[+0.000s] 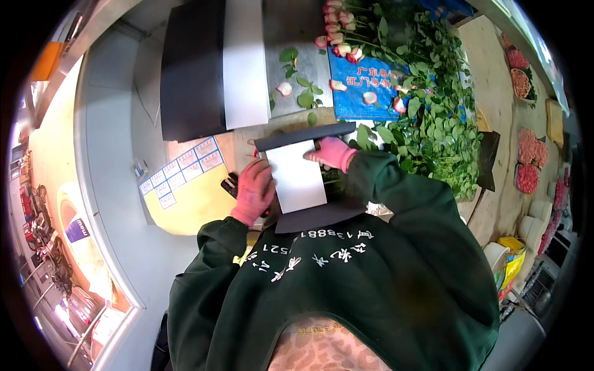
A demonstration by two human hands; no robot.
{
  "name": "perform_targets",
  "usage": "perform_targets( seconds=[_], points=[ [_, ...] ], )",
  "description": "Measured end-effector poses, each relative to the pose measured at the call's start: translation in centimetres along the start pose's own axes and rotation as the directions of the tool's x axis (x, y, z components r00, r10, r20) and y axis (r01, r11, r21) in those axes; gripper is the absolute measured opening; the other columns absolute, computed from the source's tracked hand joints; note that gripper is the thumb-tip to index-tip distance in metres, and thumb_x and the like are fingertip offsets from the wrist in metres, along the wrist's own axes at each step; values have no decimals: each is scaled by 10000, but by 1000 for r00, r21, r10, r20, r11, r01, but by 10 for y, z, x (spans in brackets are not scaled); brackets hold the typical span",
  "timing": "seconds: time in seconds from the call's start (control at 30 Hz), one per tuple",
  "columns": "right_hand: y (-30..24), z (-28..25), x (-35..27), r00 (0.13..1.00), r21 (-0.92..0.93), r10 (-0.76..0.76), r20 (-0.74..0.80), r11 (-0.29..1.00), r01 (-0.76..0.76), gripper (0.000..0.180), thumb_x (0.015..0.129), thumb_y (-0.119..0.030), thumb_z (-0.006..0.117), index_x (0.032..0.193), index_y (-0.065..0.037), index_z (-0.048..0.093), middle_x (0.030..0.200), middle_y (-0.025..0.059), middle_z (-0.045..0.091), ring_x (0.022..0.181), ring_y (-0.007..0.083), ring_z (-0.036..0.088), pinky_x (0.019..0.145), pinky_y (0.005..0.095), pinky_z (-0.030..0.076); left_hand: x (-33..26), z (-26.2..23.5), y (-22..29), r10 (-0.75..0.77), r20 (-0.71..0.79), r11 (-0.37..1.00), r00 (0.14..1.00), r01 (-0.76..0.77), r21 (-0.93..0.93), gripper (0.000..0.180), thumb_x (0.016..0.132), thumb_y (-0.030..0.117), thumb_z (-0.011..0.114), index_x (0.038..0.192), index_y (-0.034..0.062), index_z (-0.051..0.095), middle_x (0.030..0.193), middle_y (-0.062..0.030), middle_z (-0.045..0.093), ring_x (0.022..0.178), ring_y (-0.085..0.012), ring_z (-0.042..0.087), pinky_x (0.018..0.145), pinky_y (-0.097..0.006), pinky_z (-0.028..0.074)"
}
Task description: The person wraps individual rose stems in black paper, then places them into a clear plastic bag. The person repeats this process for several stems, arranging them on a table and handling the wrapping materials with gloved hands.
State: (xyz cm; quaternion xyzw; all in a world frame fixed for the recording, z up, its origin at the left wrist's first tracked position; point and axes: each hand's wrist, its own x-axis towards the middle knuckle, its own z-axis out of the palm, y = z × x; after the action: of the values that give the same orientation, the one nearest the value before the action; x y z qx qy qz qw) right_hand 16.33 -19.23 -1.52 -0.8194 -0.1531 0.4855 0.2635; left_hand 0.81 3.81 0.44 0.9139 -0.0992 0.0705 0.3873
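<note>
White paper sheet (pixel 297 176) is lying on top of a dark sheet (pixel 315 216), and both are being held up in front of the person's chest, above the counter (pixel 247 145). Gloved in pink, the left hand (pixel 253 190) is gripping the left edge of the white sheet, fingers curled over the paper. A black tool (pixel 230 184) is showing just beside that hand, though whether the hand is also holding it cannot be told. Also in a pink glove, the right hand (pixel 333 153) is pinching the upper right corner of the white sheet, close to the top edge of the dark sheet. Beyond the hands, a bunch of pink roses (pixel 337 28) with long leafy stems (pixel 433 117) is lying across a blue bag (pixel 359 93), with loose petals (pixel 284 88) and leaves scattered near it. A large black-and-white stack of sheets (pixel 213 62) is resting at the far left of the counter, and a yellow sheet with small labels (pixel 179 176) is lying just left of the left hand.
</note>
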Motion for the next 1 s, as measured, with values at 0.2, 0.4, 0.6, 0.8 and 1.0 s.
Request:
perform_targets(
  seconds=[0.2,0.4,0.6,0.8,1.0],
  points=[
    [-66,-19,-43,941,-659,-330,-81,726,198,280,881,-336,576,1013,-114,684,958,122,679,942,313,664,775,440,514,26,40,35,214,316,954,924,-267,135,455,724,209,699,1161,142,591,1221,-86,557,1216,-303,495,1032,-433,391],
    [-93,-40,-75,761,-780,-643,89,430,454,299,752,-213,683,1029,-122,615,967,81,601,951,306,619,818,411,507,22,39,40,178,313,960,933,-234,151,414,781,192,676,1185,149,599,1163,-94,587,1050,-304,584,884,-420,485],
    [-29,6,-2,752,-120,-658,24,745,656,459,921,-344,550,1358,-205,542,1380,120,530,1258,318,508,1054,443,386,14,46,37,54,407,996,912,-79,44,383,840,170,639,1219,152,587,1127,-88,621,960,-306,628,772,-407,509],
    [-16,22,-24,663,-647,-732,156,432,628,639,805,-377,669,1392,-197,491,1467,75,418,1350,261,379,1092,427,297,-33,-29,29,234,640,968,732,-240,-79,472,731,103,696,1188,101,579,1221,-95,570,1177,-312,537,975,-445,434],
    [-50,31,-40,909,-753,-413,52,582,307,505,741,-349,739,1162,-139,558,1147,80,577,1068,267,582,847,422,482,4,-22,32,110,266,990,958,-81,-117,327,737,119,768,1000,84,577,1191,-116,567,1222,-354,498,987,-459,410]
  ],
)
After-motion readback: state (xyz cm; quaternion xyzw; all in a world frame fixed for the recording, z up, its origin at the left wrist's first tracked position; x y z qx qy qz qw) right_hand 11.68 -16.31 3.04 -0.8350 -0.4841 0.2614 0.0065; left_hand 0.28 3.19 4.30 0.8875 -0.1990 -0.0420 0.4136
